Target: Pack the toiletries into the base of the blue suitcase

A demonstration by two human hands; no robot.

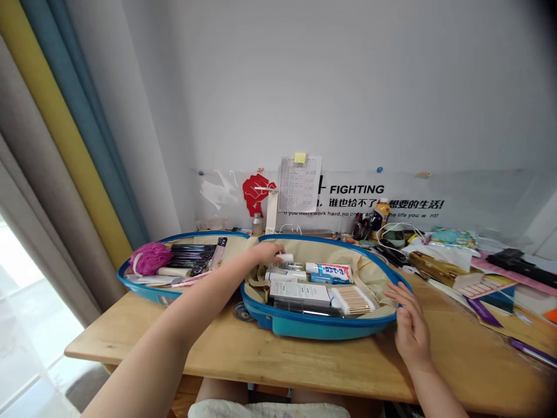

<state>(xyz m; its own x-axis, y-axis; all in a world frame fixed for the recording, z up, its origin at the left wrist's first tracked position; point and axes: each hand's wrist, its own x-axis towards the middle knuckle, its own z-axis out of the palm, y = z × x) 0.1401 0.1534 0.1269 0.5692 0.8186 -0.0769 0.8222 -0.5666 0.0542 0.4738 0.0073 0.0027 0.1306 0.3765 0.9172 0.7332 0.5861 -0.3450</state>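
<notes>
A teal suitcase (331,330) lies open on a wooden table. My left hand (266,253) reaches into its right half, fingers closed on the white cap of a small bottle (285,257). Beside that are a toothpaste box (329,271), a blue tube (326,280), a white box (300,292), and a clear pack of cotton swabs (353,300). My right hand (409,319) rests against the right rim, its fingers apart over the edge. The left half holds a magenta bath puff (152,258) and a dark packaged set (194,255).
Papers, a black object (517,264), a purple pen (533,351) and a brown case (437,268) clutter the table's right side. Behind the suitcase stand a small jar (257,223), a white lamp (271,212) and a yellow bottle (381,215). Curtains hang at left.
</notes>
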